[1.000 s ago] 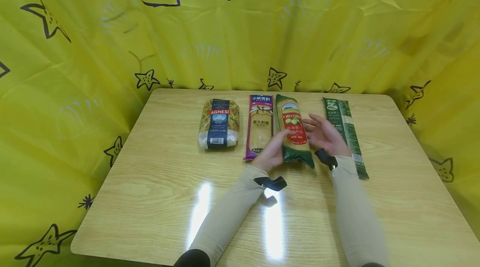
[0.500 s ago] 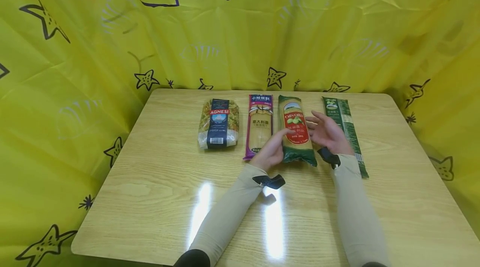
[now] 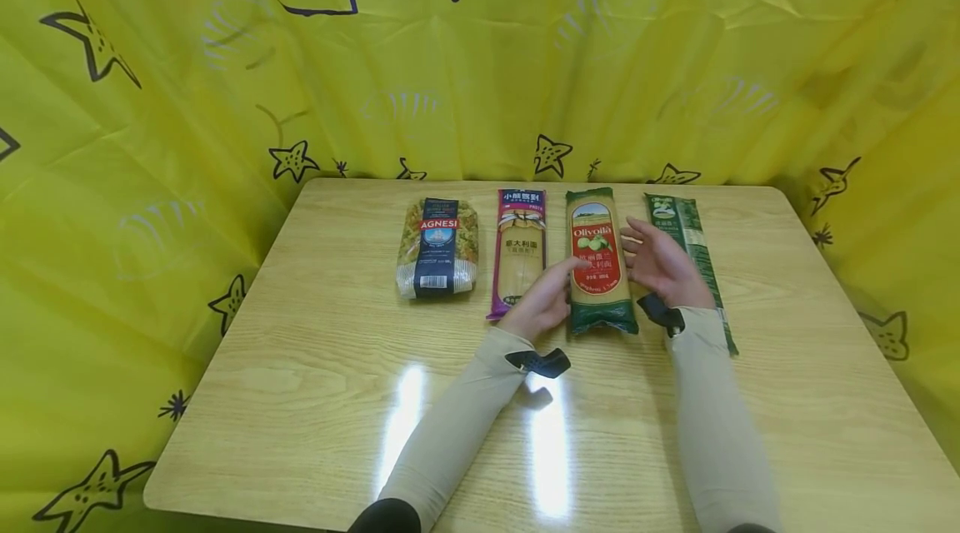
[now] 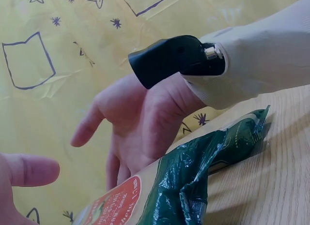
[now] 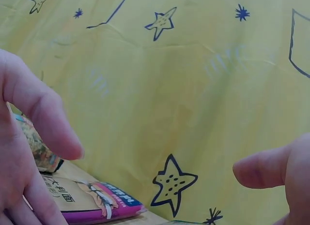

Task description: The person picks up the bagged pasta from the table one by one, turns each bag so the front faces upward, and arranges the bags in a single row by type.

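A spaghetti packet (image 3: 596, 266) with green ends and a red oval label lies between the two hands in the head view, label up and nearly straight. The left hand (image 3: 543, 300) is at its left edge, the thumb reaching over the label's side. Along the right edge is the right hand (image 3: 663, 266), palm turned inward and fingers extended. In the left wrist view the right hand's fingertips go out of sight behind the packet (image 4: 179, 186). Both thumbs stand apart from each other in the right wrist view, the left hand (image 5: 29, 138) at one side.
Left of the spaghetti lies a purple-edged pasta packet (image 3: 519, 254), then a bulky Agnesi pasta bag (image 3: 438, 250). A narrow green Olivoila packet (image 3: 697, 246) lies at the right, partly behind the right hand. A yellow curtain (image 3: 480, 100) rises behind the wooden table (image 3: 322, 400).
The spaghetti packet has shifted slightly right and turned from slanted to nearly straight. The right hand has moved a little right with it; the left hand has stayed almost in place.
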Action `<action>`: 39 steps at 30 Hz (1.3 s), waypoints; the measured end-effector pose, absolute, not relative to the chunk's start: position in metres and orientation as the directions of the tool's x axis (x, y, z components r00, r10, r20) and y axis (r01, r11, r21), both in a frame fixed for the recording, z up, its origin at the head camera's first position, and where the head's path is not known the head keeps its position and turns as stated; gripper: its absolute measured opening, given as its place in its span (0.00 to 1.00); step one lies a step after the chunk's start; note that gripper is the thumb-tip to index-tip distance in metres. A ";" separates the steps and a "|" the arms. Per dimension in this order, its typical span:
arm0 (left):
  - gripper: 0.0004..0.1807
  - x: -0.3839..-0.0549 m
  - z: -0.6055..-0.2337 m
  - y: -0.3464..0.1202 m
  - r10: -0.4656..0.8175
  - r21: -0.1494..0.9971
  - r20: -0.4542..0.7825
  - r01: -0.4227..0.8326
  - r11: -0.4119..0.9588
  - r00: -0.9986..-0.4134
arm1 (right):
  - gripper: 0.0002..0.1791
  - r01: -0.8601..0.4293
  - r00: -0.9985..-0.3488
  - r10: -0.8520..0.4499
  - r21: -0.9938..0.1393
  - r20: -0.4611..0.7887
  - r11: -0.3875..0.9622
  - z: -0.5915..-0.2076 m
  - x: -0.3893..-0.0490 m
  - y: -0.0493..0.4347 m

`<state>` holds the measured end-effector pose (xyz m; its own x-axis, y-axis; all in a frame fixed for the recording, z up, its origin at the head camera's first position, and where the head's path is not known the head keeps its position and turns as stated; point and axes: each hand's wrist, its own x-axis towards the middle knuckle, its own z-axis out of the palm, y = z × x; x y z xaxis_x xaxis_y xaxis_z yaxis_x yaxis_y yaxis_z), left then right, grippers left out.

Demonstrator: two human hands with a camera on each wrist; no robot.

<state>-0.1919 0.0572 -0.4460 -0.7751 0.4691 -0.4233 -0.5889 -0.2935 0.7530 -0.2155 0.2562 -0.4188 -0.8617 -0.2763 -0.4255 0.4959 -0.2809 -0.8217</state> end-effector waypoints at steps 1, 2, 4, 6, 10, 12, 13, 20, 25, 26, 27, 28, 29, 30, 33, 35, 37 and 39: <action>0.25 -0.192 -0.446 0.057 0.465 0.759 -0.424 -0.585 -0.286 -0.777 | 0.41 0.493 -0.863 -0.271 -0.826 -0.426 -0.273 -0.418 -0.215 0.256; 0.25 -0.191 -0.445 0.057 0.465 0.763 -0.423 -0.582 -0.280 -0.778 | 0.42 0.490 -0.865 -0.267 -0.830 -0.425 -0.267 -0.416 -0.215 0.255; 0.25 -0.191 -0.444 0.058 0.460 0.771 -0.420 -0.575 -0.273 -0.782 | 0.45 0.484 -0.868 -0.260 -0.839 -0.423 -0.249 -0.415 -0.215 0.254; 0.26 -0.190 -0.442 0.057 0.460 0.781 -0.412 -0.564 -0.266 -0.787 | 0.46 0.483 -0.869 -0.254 -0.841 -0.425 -0.243 -0.413 -0.215 0.254; 0.24 -0.188 -0.441 0.058 0.455 0.812 -0.388 -0.531 -0.243 -0.801 | 0.45 0.484 -0.869 -0.250 -0.837 -0.427 -0.254 -0.414 -0.215 0.254; 0.25 -0.187 -0.441 0.058 0.454 0.824 -0.383 -0.520 -0.227 -0.805 | 0.44 0.488 -0.868 -0.250 -0.831 -0.429 -0.268 -0.415 -0.216 0.254; 0.25 -0.187 -0.442 0.059 0.453 0.829 -0.380 -0.515 -0.220 -0.806 | 0.43 0.491 -0.867 -0.251 -0.827 -0.431 -0.273 -0.415 -0.216 0.255; 0.24 -0.187 -0.443 0.061 0.456 0.839 -0.367 -0.500 -0.213 -0.811 | 0.46 0.502 -0.861 -0.254 -0.819 -0.441 -0.279 -0.418 -0.216 0.256; 0.24 -0.188 -0.443 0.062 0.469 0.845 -0.358 -0.494 -0.205 -0.807 | 0.46 0.508 -0.859 -0.246 -0.810 -0.449 -0.294 -0.418 -0.215 0.256; 0.24 -0.188 -0.443 0.062 0.469 0.845 -0.361 -0.495 -0.201 -0.806 | 0.46 0.508 -0.859 -0.248 -0.809 -0.449 -0.295 -0.418 -0.215 0.256; 0.24 -0.188 -0.443 0.062 0.469 0.847 -0.362 -0.494 -0.196 -0.806 | 0.45 0.507 -0.859 -0.248 -0.809 -0.448 -0.295 -0.419 -0.215 0.257; 0.24 -0.188 -0.443 0.062 0.466 0.847 -0.364 -0.495 -0.193 -0.806 | 0.44 0.507 -0.859 -0.249 -0.810 -0.447 -0.295 -0.419 -0.215 0.257; 0.25 -0.188 -0.443 0.062 0.465 0.848 -0.365 -0.495 -0.191 -0.806 | 0.42 0.507 -0.860 -0.245 -0.807 -0.448 -0.303 -0.419 -0.215 0.257; 0.25 -0.187 -0.443 0.062 0.463 0.849 -0.367 -0.494 -0.188 -0.807 | 0.40 0.506 -0.861 -0.244 -0.806 -0.447 -0.306 -0.419 -0.215 0.257; 0.25 -0.186 -0.443 0.062 0.456 0.851 -0.370 -0.492 -0.183 -0.809 | 0.31 0.501 -0.863 -0.241 -0.806 -0.443 -0.316 -0.419 -0.214 0.257; 0.25 -0.186 -0.443 0.062 0.453 0.854 -0.372 -0.490 -0.176 -0.810 | 0.26 0.501 -0.864 -0.237 -0.802 -0.444 -0.325 -0.420 -0.214 0.258; 0.25 -0.186 -0.443 0.062 0.452 0.854 -0.372 -0.490 -0.175 -0.811 | 0.25 0.500 -0.865 -0.238 -0.804 -0.442 -0.323 -0.420 -0.214 0.258; 0.25 -0.186 -0.443 0.062 0.451 0.854 -0.373 -0.490 -0.175 -0.811 | 0.26 0.498 -0.866 -0.236 -0.806 -0.442 -0.319 -0.420 -0.214 0.257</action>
